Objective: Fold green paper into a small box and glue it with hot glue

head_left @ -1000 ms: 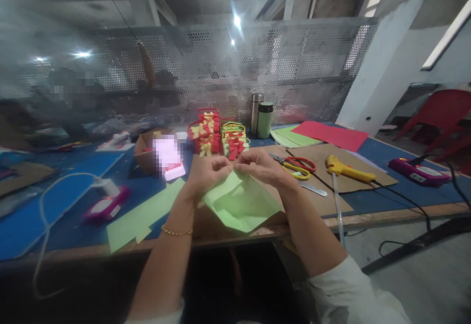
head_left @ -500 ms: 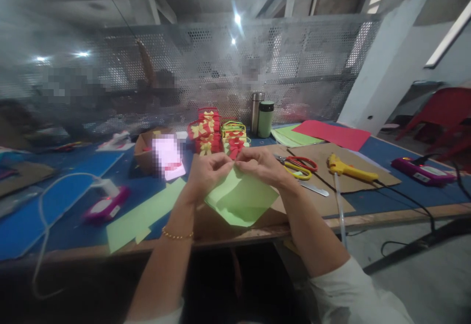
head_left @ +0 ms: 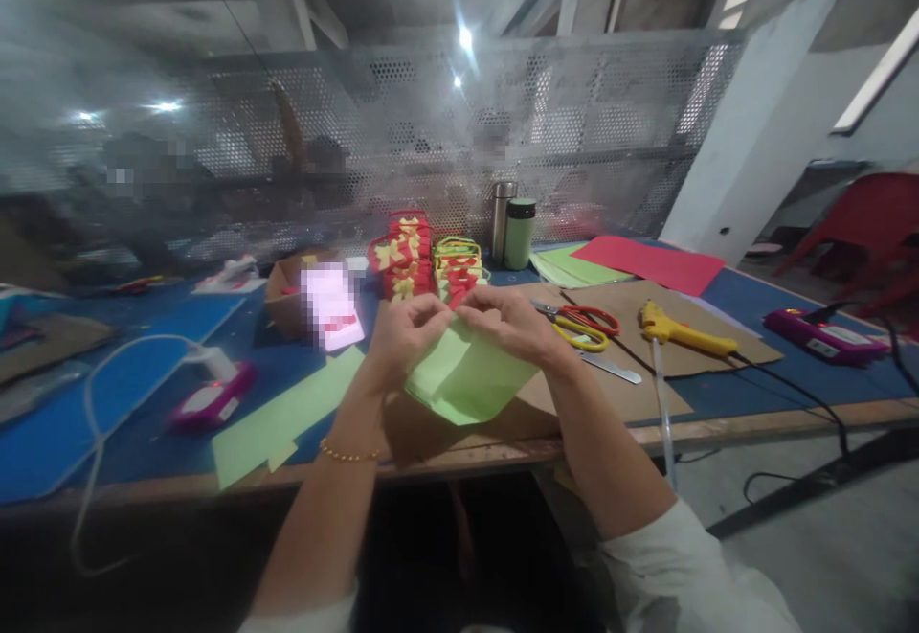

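Both hands pinch the top edge of a light green paper piece [head_left: 470, 379], which hangs toward the table's front edge. My left hand [head_left: 409, 331] is closed on its upper left part, and my right hand [head_left: 506, 322] grips it just to the right, the fingertips nearly meeting. Behind the hands stand red paper boxes with yellow bows [head_left: 406, 255] and green-yellow ones with red bows [head_left: 459, 259]. Scissors with red and yellow handles [head_left: 589, 327] lie right of my right hand, on brown cardboard [head_left: 624, 394].
On the right are a yellow glue gun [head_left: 689, 334], a metal blade [head_left: 614, 368], red paper [head_left: 646, 262] and a purple power strip [head_left: 825, 336]. Green strips [head_left: 287, 418], another purple strip [head_left: 213, 398] and a small carton [head_left: 283, 303] lie left. Two bottles [head_left: 520, 236] stand behind.
The lower edge of the green paper has risen a little and its surface is tilted differently. Both hands still pinch it in nearly the same place.
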A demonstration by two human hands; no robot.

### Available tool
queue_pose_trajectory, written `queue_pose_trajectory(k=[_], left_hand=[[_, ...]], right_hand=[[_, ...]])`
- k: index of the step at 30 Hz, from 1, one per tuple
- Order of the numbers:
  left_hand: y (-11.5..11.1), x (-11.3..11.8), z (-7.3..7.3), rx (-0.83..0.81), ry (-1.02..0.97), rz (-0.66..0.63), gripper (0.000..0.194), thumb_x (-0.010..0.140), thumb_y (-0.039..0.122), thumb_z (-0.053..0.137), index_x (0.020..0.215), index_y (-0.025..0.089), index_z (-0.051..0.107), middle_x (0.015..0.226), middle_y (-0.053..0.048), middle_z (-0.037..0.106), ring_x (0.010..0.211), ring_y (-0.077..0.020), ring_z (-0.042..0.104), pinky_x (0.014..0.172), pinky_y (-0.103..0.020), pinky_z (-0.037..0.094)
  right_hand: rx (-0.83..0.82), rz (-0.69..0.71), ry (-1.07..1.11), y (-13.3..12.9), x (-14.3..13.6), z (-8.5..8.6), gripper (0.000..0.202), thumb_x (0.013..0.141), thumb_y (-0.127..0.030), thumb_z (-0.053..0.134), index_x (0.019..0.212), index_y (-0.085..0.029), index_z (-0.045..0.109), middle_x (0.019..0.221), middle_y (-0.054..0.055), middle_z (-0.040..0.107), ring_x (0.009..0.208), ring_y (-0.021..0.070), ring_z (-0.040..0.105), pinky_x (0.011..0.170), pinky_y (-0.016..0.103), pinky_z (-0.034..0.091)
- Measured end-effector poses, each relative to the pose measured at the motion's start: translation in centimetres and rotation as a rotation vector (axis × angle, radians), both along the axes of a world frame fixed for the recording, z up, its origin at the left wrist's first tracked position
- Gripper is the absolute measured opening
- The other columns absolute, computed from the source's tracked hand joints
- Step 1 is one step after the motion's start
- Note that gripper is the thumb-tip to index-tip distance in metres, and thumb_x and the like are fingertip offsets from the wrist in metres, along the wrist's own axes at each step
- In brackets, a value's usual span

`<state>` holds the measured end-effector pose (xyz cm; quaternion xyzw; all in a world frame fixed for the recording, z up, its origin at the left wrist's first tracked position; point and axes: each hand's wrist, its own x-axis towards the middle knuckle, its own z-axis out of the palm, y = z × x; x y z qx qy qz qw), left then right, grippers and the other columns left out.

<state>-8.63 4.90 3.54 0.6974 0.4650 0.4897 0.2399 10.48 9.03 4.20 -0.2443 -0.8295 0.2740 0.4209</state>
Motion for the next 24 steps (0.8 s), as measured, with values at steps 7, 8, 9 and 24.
queue_pose_trajectory(k=[7, 8, 9, 24], left_hand=[[0.4, 0.0, -0.5, -0.055, -0.065, -0.031, 0.024, 0.082, 0.039, 0.067, 0.081, 0.016, 0.072, 0.074, -0.003, 0.068, 0.064, -0.0123, 0.057, 0.057, -0.023, 0.042], [0.4, 0.0, -0.6, -0.057, -0.089, -0.044, 0.023, 0.082, 0.038, 0.068, 0.081, 0.016, 0.072, 0.074, -0.003, 0.068, 0.064, -0.0121, 0.056, 0.057, -0.023, 0.042], [0.4, 0.1, -0.6, -0.057, -0.107, -0.053, 0.022, 0.082, 0.038, 0.068, 0.080, 0.016, 0.072, 0.074, -0.003, 0.068, 0.064, -0.0119, 0.056, 0.058, -0.023, 0.042], [1.3, -0.1, -1.2, 0.100, -0.053, 0.039, 0.020, 0.082, 0.036, 0.064, 0.076, 0.018, 0.069, 0.068, 0.001, 0.065, 0.062, -0.0118, 0.052, 0.056, -0.022, 0.040]], right_hand=[[0.174, -0.014, 0.083, 0.9, 0.0, -0.6, 0.017, 0.088, -0.027, 0.058, 0.073, -0.020, 0.060, 0.071, 0.001, 0.063, 0.069, 0.0144, 0.055, 0.068, 0.027, 0.042], [0.189, -0.008, 0.087, 0.8, 0.0, -0.6, 0.017, 0.088, -0.026, 0.058, 0.073, -0.020, 0.060, 0.071, 0.000, 0.063, 0.068, 0.0143, 0.055, 0.068, 0.027, 0.042], [0.201, -0.003, 0.085, 0.7, 0.0, -0.5, 0.016, 0.089, -0.026, 0.057, 0.074, -0.020, 0.060, 0.072, 0.000, 0.063, 0.068, 0.0143, 0.055, 0.067, 0.027, 0.041], [0.207, -0.108, 0.045, 1.0, -0.9, -0.9, 0.029, 0.093, -0.034, 0.049, 0.067, -0.021, 0.049, 0.064, -0.001, 0.051, 0.063, 0.0135, 0.045, 0.065, 0.028, 0.034]])
